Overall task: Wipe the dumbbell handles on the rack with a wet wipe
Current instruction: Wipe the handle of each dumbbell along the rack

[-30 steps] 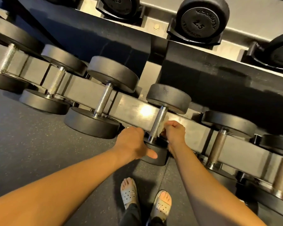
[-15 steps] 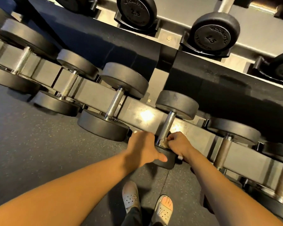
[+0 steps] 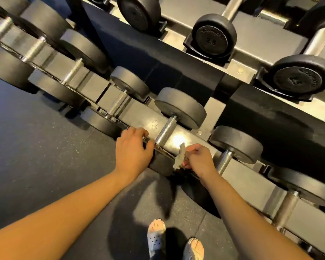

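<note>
A low rack rail (image 3: 139,114) carries a row of black dumbbells with knurled steel handles. My left hand (image 3: 133,150) grips the near head (image 3: 160,165) of one dumbbell, fingers curled over its top edge beside the bare handle (image 3: 165,131). My right hand (image 3: 201,160) pinches a small crumpled wet wipe (image 3: 179,156), held in the air just right of that handle and touching no handle. The neighbouring dumbbell's handle (image 3: 224,162) lies right behind my right hand.
More dumbbells run left (image 3: 118,104) and right (image 3: 287,209) along the rail. An upper shelf holds dumbbells marked 2.5 (image 3: 212,38). A rack post (image 3: 214,109) stands behind. My feet in slippers (image 3: 156,237) stand on the dark rubber floor (image 3: 45,156).
Both hands have left the dumbbell they held and shifted one dumbbell to the left. The right hand has come off the handle with the wipe. The view has swung left too.
</note>
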